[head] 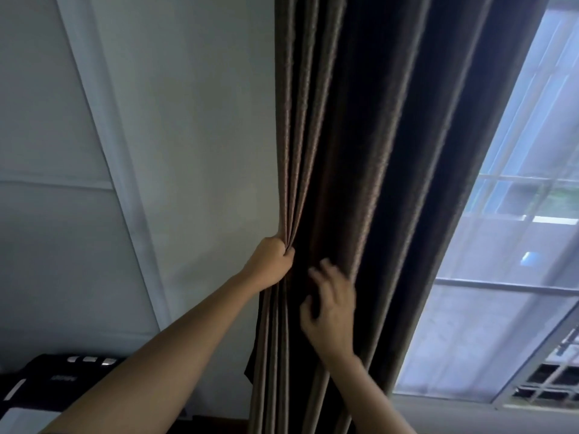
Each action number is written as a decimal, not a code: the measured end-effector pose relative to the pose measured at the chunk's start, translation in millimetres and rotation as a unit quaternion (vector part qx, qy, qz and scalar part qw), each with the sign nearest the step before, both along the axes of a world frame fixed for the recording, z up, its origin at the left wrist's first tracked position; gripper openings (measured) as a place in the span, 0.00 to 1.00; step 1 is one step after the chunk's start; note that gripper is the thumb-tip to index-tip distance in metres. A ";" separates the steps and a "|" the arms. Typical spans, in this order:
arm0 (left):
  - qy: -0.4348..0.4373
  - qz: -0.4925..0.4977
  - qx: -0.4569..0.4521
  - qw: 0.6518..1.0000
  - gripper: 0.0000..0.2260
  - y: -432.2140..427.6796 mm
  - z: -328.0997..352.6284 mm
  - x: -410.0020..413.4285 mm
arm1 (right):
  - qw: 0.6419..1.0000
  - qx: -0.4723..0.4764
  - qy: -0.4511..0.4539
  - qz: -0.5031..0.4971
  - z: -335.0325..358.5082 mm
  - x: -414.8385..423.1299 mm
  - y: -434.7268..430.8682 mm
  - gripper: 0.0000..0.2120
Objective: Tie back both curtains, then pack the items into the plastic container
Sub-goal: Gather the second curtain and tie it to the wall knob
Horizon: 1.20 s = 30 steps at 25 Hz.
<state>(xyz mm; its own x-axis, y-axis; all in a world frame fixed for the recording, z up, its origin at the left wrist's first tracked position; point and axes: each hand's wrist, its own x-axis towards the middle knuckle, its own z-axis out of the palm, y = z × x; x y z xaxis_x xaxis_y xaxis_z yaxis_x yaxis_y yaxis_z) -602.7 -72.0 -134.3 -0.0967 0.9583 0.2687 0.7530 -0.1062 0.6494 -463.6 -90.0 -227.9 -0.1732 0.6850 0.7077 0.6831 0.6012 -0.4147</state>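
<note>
The curtain (376,151) fills the middle of the view. It is dark, heavy and pleated, and its long axis runs from 12 o'clock down to 6 o'clock with a slight lean. The loose folds lie at 3 o'clock from both hands, so the right hand is nearer to them. The next sweep probably has to reach that way and draw the folds back toward 9 o'clock.

A pale wall (188,136) takes up the 9 o'clock side, and the window (517,245) with its grille takes up the 3 o'clock side. A black device (47,380) sits low at 8 o'clock, too dim to name. No tie-back, container or worktop shows.

The left hand (271,261) holds the curtain's 9 o'clock edge, with its fingers (286,250) curled tightly round a bunch of pleats. The right hand (332,311), just at its 4 o'clock, is blurred. Its fingers (326,267) are loosely spread in front of the middle folds and hold nothing. I cannot tell whether they touch the cloth.
</note>
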 end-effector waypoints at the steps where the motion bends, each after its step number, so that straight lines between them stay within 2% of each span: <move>1: -0.038 -0.027 0.003 0.999 0.17 -0.3 -1.3 -4.2 | 0.994 0.067 0.083 -0.031 19.3 5.9 5.4 0.28; 2: -0.077 -0.054 0.001 0.996 0.19 -1.5 -1.4 -6.9 | 0.985 0.084 0.147 -0.037 39.7 11.3 12.1 0.29; 4: -0.131 -0.078 -0.009 0.988 0.24 0.2 -4.3 -8.0 | 0.977 0.013 0.214 -0.010 74.4 19.2 29.2 0.36; 7: -0.298 -0.035 -0.057 0.952 0.25 5.6 -8.5 -6.7 | 0.972 -0.130 0.195 0.018 82.0 23.3 54.1 0.37; 8: -0.295 -0.023 -0.066 0.953 0.23 6.5 -9.2 -5.1 | 0.973 -0.155 0.168 0.012 75.3 24.7 59.2 0.35; 11: -0.140 -0.069 -0.133 0.979 0.20 8.2 1.9 0.4 | 0.974 -0.208 0.084 0.021 36.2 26.2 60.6 0.33; 13: -0.082 -0.092 -0.158 0.980 0.16 8.1 9.5 7.4 | 0.966 -0.242 0.049 0.070 7.6 24.2 51.3 0.34; 17: -0.066 -0.094 -0.175 0.978 0.10 7.2 15.7 20.3 | 0.947 -0.288 0.023 0.140 -22.5 16.8 38.3 0.36; 26: -0.077 -0.117 -0.197 0.970 0.03 -5.5 19.3 34.1 | 0.936 -0.315 0.001 0.157 -30.8 12.3 38.0 0.38; 28: -0.059 -0.140 -0.182 0.972 0.08 -1.8 14.5 37.4 | 0.933 -0.319 -0.004 0.165 -31.2 6.6 33.1 0.37; 30: -0.022 -0.120 -0.140 0.983 0.18 0.1 9.4 42.5 | 0.918 -0.353 -0.015 0.182 -32.6 4.2 28.7 0.38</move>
<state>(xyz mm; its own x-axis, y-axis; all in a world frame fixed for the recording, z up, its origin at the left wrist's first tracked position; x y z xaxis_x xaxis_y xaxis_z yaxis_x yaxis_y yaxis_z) -560.3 -72.0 -124.8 0.1349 0.9908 -0.0072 0.6993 -0.0900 0.7091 -459.5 -61.3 -260.6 -0.4942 0.8635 0.1008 0.5079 0.3808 -0.7727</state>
